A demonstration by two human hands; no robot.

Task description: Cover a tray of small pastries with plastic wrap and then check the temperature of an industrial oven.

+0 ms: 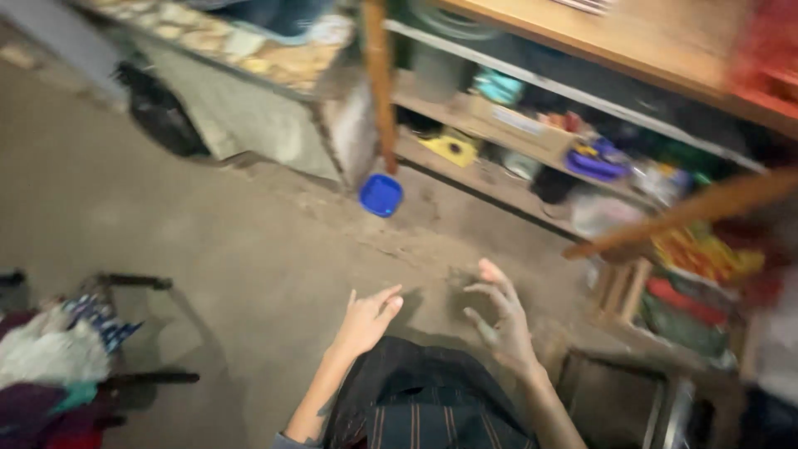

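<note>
Above the concrete floor (pixel 208 224), left hand (pixel 366 320) and right hand (pixel 499 320) are hovering, fingers released, grasping nothing; nearest dark striped cloth (pixel 424 399) looks soft, light, pinchable at its edge.

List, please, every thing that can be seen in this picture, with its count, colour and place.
lid: one, blue, on the floor by the red post.
post: one, red-brown, upright at the shelf corner.
shelves: several boards, wooden, upper right, full of blurred items.
yellow item: one, on the lower shelf; kind unclear.
purple item: one, on the middle shelf; kind unclear.
stick: one, orange-brown, slanting at the right.
clothes: a heap, white, blue and dark red, lower left on a dark frame.
floor: grey, dusty.
dark cloth: one, striped, bottom centre, below the hands.
left hand: open, holds nothing, above the cloth.
right hand: open, fingers spread, holds nothing.
</note>
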